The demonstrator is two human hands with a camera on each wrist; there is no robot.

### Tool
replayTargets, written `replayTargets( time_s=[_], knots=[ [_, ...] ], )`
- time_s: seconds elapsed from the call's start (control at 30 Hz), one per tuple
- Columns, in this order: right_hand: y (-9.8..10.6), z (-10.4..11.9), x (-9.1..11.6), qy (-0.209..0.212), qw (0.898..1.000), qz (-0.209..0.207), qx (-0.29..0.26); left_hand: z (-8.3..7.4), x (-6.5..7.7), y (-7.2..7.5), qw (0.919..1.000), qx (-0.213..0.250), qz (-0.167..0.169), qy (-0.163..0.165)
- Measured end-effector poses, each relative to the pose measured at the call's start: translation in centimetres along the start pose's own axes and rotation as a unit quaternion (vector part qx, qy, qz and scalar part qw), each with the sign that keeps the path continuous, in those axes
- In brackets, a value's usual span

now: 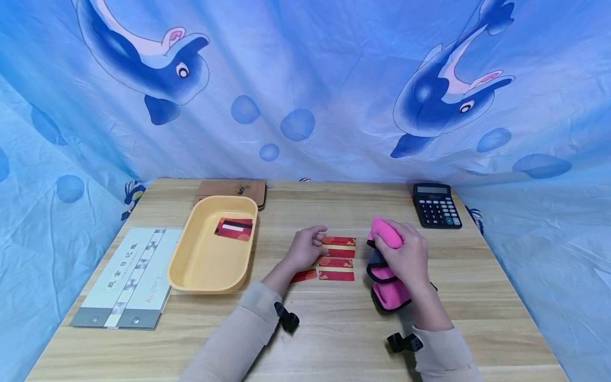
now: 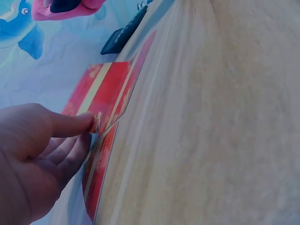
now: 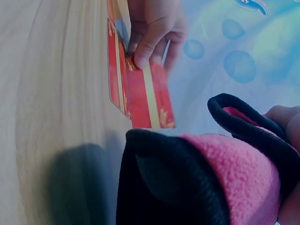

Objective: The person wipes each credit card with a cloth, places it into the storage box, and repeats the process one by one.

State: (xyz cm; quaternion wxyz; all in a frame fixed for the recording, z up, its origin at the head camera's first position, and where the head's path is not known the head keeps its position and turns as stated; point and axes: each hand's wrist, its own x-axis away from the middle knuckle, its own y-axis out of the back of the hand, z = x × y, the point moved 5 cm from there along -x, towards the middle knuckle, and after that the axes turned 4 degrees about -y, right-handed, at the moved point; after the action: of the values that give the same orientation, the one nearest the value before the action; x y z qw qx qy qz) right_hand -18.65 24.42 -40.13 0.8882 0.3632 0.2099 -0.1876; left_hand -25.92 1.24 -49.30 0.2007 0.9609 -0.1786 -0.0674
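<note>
Two grips applied: the left hand [image 1: 303,248] pinched a red card [image 1: 341,253] by one end between thumb and fingers, over the surface [image 1: 334,329]; the right hand [image 1: 408,254] gripped a pink fabric bundle [image 1: 392,295] nearby. Sound handling called for light edge contact and a steady bundle.

Wallet [image 1: 224,192]: lower part hidden behind tray [image 1: 205,260]. Folder [image 1: 125,286]: fine print too small to read. Calculator [image 1: 436,206]: most key labels too small to read. Upper card [image 1: 341,247]: left edge partly behind left hand [image 1: 304,248]. Lower-left card [image 1: 304,276]: left end hidden by left arm. Pink cloth [image 1: 392,294]: partly behind right hand [image 1: 406,252]; in right wrist view, cut off at bottom. 2 sleeves [image 1: 234,334]: cut off by head view's bottom edge. Left dolphin [image 1: 116,48]: tail cut off.
</note>
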Motion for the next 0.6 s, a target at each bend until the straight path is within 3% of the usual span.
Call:
replayTargets(
  time_s=[0.17,0.33,0.47,0.6],
  knots=[
    [0.1,0.0,-0.1,0.007,1.000,0.005,-0.008,0.0,0.6,0.8,0.9988,0.010,-0.046,0.012],
    [0.2,0.3,-0.3,0.013,1.000,0.008,-0.023,-0.9,1.2,1.9,0.9931,0.071,-0.083,0.041],
    [0.2,1.0,-0.7,0.020,0.999,0.008,-0.038,-2.3,1.6,2.9,0.9815,0.149,-0.102,0.062],
    [0.1,2.1,-1.0,0.031,0.998,0.010,-0.056,-3.9,1.8,3.8,0.9637,0.231,-0.119,0.062]
  ],
)
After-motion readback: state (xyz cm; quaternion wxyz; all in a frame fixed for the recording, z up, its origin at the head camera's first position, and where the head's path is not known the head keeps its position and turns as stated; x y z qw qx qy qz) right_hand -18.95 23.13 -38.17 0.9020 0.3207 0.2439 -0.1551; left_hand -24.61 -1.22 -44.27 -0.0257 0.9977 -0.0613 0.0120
